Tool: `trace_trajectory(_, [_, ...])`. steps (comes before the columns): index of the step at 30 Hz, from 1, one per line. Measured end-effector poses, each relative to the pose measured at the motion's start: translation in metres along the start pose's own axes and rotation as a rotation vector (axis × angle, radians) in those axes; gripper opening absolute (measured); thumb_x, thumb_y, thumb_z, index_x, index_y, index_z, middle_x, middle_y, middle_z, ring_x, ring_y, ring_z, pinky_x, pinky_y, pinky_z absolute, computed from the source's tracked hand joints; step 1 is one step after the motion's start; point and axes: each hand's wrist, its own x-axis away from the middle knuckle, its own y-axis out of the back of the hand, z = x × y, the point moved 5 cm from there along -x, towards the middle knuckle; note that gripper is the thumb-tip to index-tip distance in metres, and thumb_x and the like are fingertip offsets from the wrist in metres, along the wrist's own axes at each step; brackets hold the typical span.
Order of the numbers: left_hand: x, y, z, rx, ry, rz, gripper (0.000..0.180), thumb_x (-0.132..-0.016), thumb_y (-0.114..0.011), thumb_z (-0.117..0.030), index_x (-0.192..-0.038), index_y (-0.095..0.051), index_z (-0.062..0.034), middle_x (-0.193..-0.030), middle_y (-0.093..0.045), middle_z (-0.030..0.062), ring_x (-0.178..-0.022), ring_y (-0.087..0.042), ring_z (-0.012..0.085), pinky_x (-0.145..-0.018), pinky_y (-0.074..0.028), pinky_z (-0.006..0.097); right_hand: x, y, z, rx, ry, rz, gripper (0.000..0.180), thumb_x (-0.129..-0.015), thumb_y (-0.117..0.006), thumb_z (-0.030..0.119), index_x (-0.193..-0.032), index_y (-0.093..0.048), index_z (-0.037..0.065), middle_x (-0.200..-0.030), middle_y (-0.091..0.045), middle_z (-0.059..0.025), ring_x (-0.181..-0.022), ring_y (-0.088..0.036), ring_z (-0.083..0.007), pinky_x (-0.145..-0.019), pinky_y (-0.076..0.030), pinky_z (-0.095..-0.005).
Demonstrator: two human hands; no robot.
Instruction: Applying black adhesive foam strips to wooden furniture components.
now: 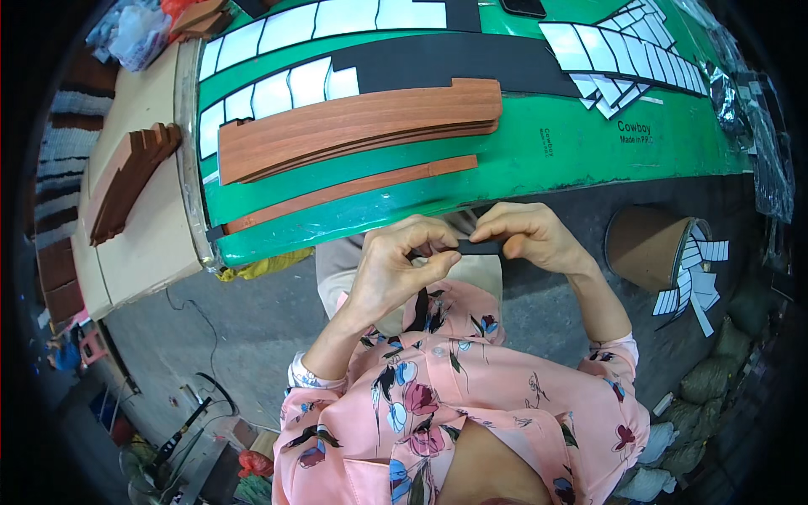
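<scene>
Holds a small dark strip [481,248] between the left hand [408,254] and the right hand [532,237], above the beige trousers [337,271] and just off the near edge of the green table cover [581,156]. Pinches the left end of the strip with the left thumb and bent forefinger, tips nearly meeting, other fingers curled inward. Arches the right hand over the right end, forefinger reaching along the far side, thumb lower and set apart from it; impossible to tell whether gripping or only touching there. Has both hands near each other yet apart, with the strip across the gap. Has little room ahead, the cover's edge being just beyond the knuckles. Past that edge, a thin wooden strip [358,194], then a stack of curved wooden boards [362,126], then black-and-white panelled sheets [286,34]. Right of the boards, a wide stretch of green, with a pile of panelled pieces [602,49] farther back. Beside the right forearm, well apart, a round brown bin [640,244] with white scraps [705,290] over its rim. On either side of the body, open grey floor [252,337] for moving the elbows.
</scene>
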Motion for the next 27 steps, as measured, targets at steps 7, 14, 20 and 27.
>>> trace_trajectory(7, [-0.003, -0.005, -0.013, -0.401, -0.312, -0.017, 0.034, -0.068, -0.077, -0.006, -0.098, -0.063, 0.0000, -0.093, -0.064, 0.0105, -0.080, -0.062, 0.0194, -0.069, -0.051, 0.027, -0.004, -0.015, 0.028, 0.793, 0.240, -0.134, 0.020, -0.070, -0.072, 0.011, -0.088, -0.067, 0.005, -0.084, -0.063, -0.0058, -0.071, -0.060, -0.0222, -0.061, -0.050, -0.0318])
trace_trajectory(14, [-0.027, 0.031, -0.007, -0.837, -0.374, -0.357, 0.047, -0.065, -0.077, -0.017, -0.108, -0.062, -0.0067, -0.103, -0.061, 0.0056, -0.094, -0.056, 0.0226, -0.081, -0.038, 0.036, -0.022, 0.019, 0.027, 0.656, 0.123, -0.292, 0.011, -0.075, -0.068, 0.005, -0.084, -0.065, 0.000, -0.081, -0.063, -0.0076, -0.070, -0.061, -0.0207, -0.059, -0.049, -0.0302])
trace_trajectory(20, [-0.043, 0.018, 0.009, -0.865, -0.369, -0.435, 0.027, -0.066, -0.075, -0.016, -0.090, -0.066, -0.0091, -0.094, -0.061, -0.0004, -0.086, -0.054, 0.0184, -0.075, -0.028, 0.037, -0.040, 0.021, 0.017, 0.550, -0.015, -0.362, 0.016, -0.080, -0.065, 0.005, -0.095, -0.062, -0.002, -0.084, -0.063, -0.0113, -0.075, -0.063, -0.0204, -0.063, -0.049, -0.0300])
trace_trajectory(27, [-0.045, 0.019, 0.012, -0.821, -0.347, -0.486, 0.022, -0.066, -0.075, -0.015, -0.085, -0.067, -0.0100, -0.088, -0.062, -0.0024, -0.085, -0.054, 0.0166, -0.076, -0.027, 0.037, -0.050, 0.017, 0.015, 0.775, 0.209, -0.317, 0.026, -0.072, -0.071, 0.010, -0.096, -0.065, 0.003, -0.092, -0.062, -0.0077, -0.082, -0.060, -0.0219, -0.068, -0.050, -0.0320])
